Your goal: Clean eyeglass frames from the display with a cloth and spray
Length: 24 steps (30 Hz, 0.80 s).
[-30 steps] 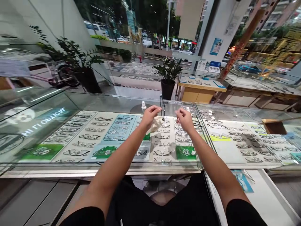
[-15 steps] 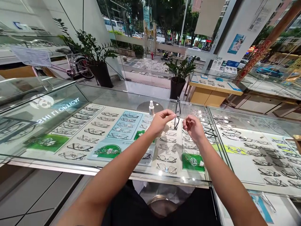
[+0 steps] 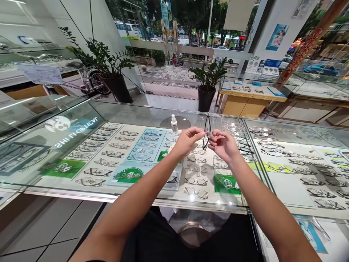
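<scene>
My left hand (image 3: 188, 140) pinches a pair of dark-framed eyeglasses (image 3: 205, 142) near the middle, above the glass counter. The glasses are turned on end, one lens above the other. Close by on the right side, my right hand (image 3: 223, 145) has its fingers curled together right beside the frame. Whether those fingertips touch the frame or hold something small is too fine to make out. Something pale shows beneath my left hand, mostly hidden. Beyond the hands, a small white bottle (image 3: 173, 123) stands upright on the countertop.
Under the glass of the display counter (image 3: 131, 201) lie rows of eyeglasses and several green cards, one a green card (image 3: 226, 185) near my right forearm. Potted plants (image 3: 206, 98) stand beyond it. A wooden display table (image 3: 240, 107) is at the back right.
My right hand has moved left, closing the gap to the eyeglasses. My left hand still holds them upright. The view has shifted slightly.
</scene>
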Available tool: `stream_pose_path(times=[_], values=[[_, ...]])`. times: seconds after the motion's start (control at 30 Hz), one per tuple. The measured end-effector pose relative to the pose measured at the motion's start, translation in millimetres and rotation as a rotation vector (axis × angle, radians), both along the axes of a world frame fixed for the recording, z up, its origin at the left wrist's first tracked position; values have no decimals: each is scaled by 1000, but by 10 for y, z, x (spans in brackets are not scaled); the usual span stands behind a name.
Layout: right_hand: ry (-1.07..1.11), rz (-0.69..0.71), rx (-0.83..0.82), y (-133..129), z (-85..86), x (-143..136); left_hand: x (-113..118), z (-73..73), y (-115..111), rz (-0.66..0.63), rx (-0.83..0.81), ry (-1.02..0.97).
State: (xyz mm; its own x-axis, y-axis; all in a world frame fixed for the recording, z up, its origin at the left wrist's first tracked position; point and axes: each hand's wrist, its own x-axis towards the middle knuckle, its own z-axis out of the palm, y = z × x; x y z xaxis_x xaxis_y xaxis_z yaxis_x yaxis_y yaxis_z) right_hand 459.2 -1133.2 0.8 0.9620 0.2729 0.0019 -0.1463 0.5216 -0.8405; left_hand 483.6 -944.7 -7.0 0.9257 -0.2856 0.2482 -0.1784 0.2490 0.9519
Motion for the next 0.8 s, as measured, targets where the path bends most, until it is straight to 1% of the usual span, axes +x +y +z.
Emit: stream_pose_path(times=[0.17,0.33,0.57,0.7,0.8], values=[[-20,-52,-113,17,-13,-8,-16,7,-12,-10,16,-13],[-122,-149,-243,31,-47,-9,-24,4,0,-3,55,-15],[-240,-195,-322,12,-89,9,-1,-17,19,27,91,-38],[-250,-226,-354,-3,-102,29,8,-23,19,48,101,-64],[-238,-254,-349,-18,-94,41,18,-23,27,74,79,-51]])
